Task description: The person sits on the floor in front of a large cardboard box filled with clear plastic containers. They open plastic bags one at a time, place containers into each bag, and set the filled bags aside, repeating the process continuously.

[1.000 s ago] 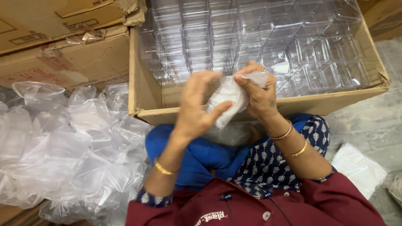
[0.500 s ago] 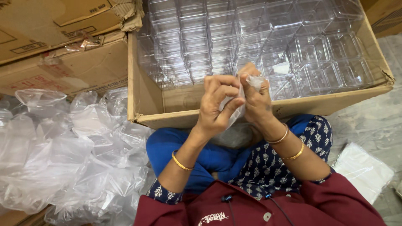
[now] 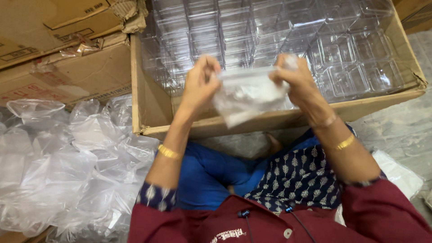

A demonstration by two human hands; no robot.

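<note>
Both hands are raised apart over the front wall of an open cardboard box (image 3: 153,103) filled with clear plastic containers (image 3: 279,36); the left hand (image 3: 200,85) and right hand (image 3: 294,78) each pinch an upper corner of a small clear plastic bag (image 3: 247,96) stretched between them, beside a heap of loose plastic bags (image 3: 58,166)

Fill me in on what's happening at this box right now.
A person seated on the floor holds a small clear plastic bag stretched between both hands: the left hand pinches one top corner, the right hand the other. The bag hangs over the near edge of an open cardboard box filled with clear plastic containers. A heap of loose plastic bags lies to the person's left.
</note>
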